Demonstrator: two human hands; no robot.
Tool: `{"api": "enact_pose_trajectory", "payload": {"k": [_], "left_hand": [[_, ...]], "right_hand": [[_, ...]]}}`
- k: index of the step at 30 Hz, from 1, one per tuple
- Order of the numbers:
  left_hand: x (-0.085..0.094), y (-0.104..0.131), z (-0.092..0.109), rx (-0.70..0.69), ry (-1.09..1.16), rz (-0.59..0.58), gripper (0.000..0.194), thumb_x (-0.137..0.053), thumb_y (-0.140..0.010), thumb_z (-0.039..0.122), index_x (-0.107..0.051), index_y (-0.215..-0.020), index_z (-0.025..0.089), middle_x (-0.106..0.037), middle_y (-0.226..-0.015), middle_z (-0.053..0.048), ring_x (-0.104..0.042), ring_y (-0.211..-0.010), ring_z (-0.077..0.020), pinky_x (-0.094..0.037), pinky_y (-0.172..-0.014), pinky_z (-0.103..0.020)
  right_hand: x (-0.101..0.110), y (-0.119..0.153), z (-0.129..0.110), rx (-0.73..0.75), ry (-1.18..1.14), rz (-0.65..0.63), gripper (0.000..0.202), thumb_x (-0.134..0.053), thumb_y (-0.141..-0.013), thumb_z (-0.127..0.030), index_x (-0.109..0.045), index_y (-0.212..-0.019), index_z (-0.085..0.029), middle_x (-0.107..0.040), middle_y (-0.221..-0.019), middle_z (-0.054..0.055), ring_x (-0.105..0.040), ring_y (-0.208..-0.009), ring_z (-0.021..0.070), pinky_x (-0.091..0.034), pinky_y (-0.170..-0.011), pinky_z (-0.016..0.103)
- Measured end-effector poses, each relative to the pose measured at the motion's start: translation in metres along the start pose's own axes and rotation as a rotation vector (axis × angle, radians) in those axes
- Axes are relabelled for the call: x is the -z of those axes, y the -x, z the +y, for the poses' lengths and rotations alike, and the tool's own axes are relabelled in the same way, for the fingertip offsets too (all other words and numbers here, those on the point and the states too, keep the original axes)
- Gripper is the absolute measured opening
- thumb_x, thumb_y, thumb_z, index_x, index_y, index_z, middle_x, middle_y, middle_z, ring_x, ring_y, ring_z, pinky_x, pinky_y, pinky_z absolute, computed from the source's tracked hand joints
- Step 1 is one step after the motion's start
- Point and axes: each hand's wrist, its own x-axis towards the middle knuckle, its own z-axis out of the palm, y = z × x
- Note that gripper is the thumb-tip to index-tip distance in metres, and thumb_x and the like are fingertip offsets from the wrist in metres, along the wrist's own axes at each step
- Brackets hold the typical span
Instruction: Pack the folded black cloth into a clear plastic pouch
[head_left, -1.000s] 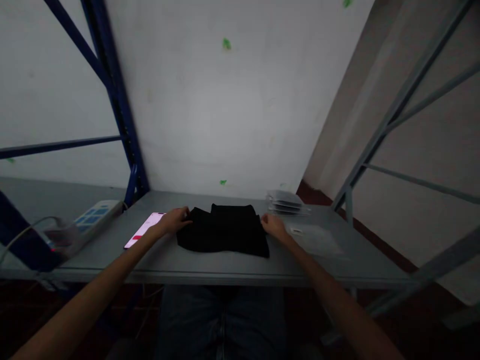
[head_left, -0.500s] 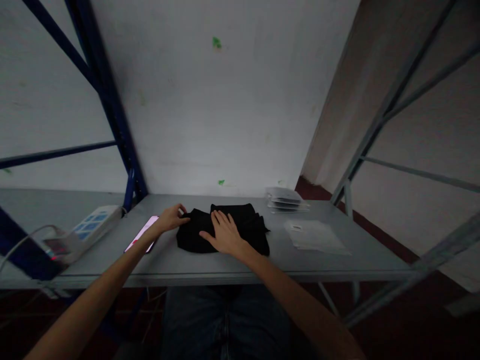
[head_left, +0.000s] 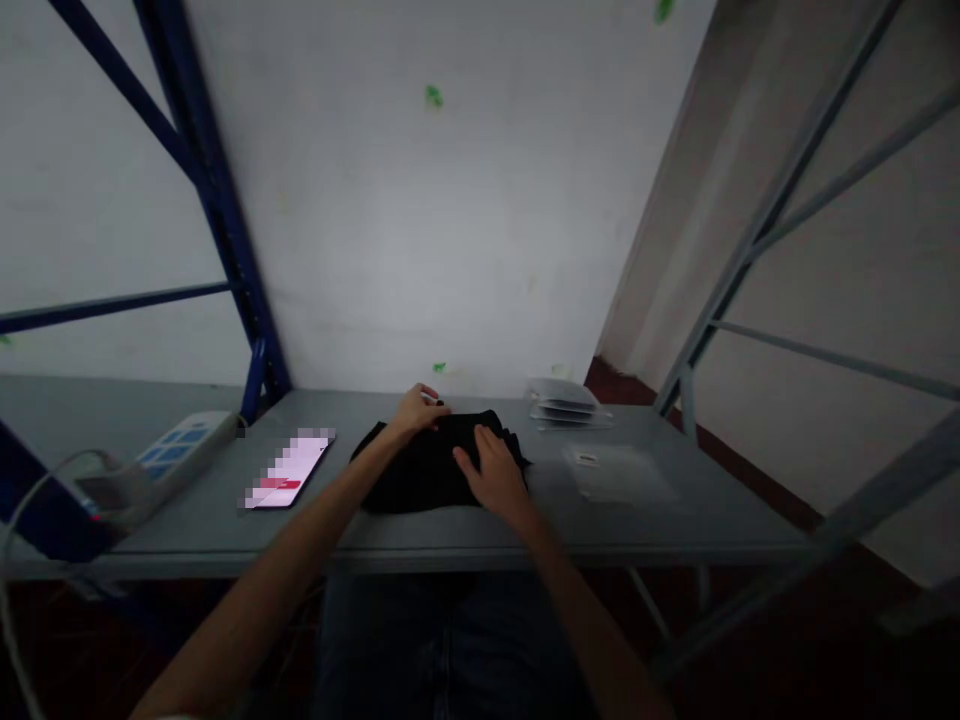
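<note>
A black cloth (head_left: 420, 480) lies bunched on the grey table, near its front edge. My left hand (head_left: 421, 410) is at the cloth's far edge, its fingers bent and pinching a bit of the black fabric. On the right part of the cloth rests my right hand (head_left: 495, 474), palm down with the fingers stretched out and the thumb apart.
A lit phone (head_left: 289, 472) lies left of the cloth, and a white power strip (head_left: 180, 450) farther left. Stacked clear packets (head_left: 566, 402) stand at the back right, with a flat clear bag (head_left: 619, 475) in front. Blue rack posts (head_left: 225, 220) rise at left.
My left hand has moved right, from the cloth's left end to its far middle edge. My right hand has shifted right across the cloth. More of the phone shows now.
</note>
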Motion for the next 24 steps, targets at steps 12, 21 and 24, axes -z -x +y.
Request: {"api": "enact_pose_trajectory", "payload": {"k": [12,21,24], "left_hand": [[-0.045,0.038,-0.019,-0.226,0.046,0.105,0.030,-0.058,-0.094,0.044,-0.052,-0.111,0.020,-0.066,-0.094,-0.004,-0.067,-0.070,-0.0139,-0.051,-0.059,-0.025],[0.048,0.084,-0.070,-0.460,-0.676,-0.166,0.055,-0.068,-0.085,0.056,-0.056,-0.126,0.023,-0.067,-0.091,-0.004,-0.065,-0.089,-0.0251,-0.049,-0.075,-0.035],[0.043,0.083,-0.080,-0.514,-0.670,-0.147,0.051,-0.063,-0.090,0.048,-0.054,-0.135,0.024,-0.069,-0.100,-0.005,-0.065,-0.096,-0.0257,-0.050,-0.084,-0.037]], "right_hand": [[0.038,-0.004,0.058,-0.123,-0.054,0.220,0.061,-0.030,-0.105,-0.051,-0.059,-0.141,-0.011,-0.061,-0.143,0.018,-0.055,-0.136,0.0276,-0.039,-0.118,0.048],[0.003,0.004,0.027,0.090,0.107,-0.105,0.053,-0.034,-0.107,-0.036,-0.047,-0.152,-0.009,-0.050,-0.155,0.016,-0.043,-0.146,0.0265,-0.030,-0.124,0.049],[-0.009,0.005,0.022,0.117,0.160,-0.175,0.053,-0.036,-0.107,-0.034,-0.045,-0.152,-0.008,-0.048,-0.156,0.019,-0.042,-0.147,0.0266,-0.029,-0.124,0.049]]}}
